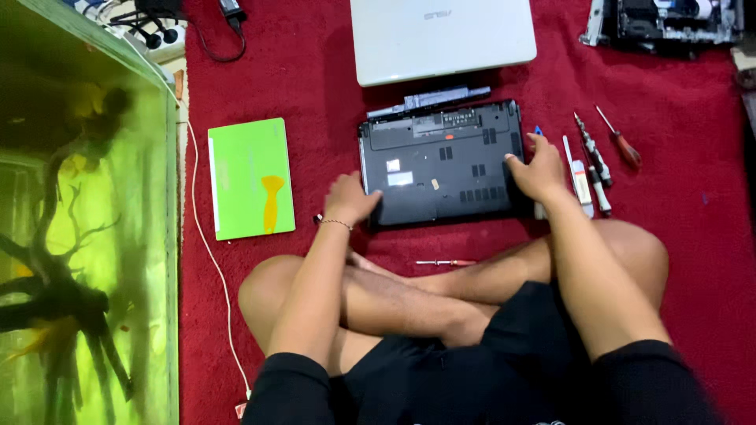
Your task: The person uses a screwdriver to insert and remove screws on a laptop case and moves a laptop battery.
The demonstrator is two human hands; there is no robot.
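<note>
Where hands (441,185) grip laptop (441,161): red carpet (315,63).

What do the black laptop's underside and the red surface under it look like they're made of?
The black laptop, gripped at both sides by the left hand and right hand, looks like matte moulded plastic: dull sheen, vent slots, panel seams. The red surface looks like short-pile carpet or cloth, fuzzy and unreflective.

laptop (441,161): black, closed, turned underside up
vents: seen on base panel
position: flat on red carpet, gripped at both side edges
</note>
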